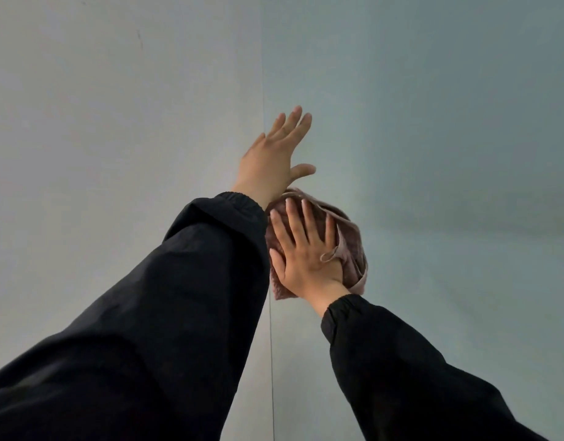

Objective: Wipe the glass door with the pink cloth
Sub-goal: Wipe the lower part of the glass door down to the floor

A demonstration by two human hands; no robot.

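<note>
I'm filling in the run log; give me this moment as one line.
step: wiping | right hand: flat on pink cloth against glass door | left hand: open, empty, spread across seam

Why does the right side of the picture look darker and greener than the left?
Head view: dim, even light; the tinted glass door right of the vertical seam reads darker, with soft shadows beside the folded pink cloth; wide-angle stretch enlarges the black sleeves.
</note>
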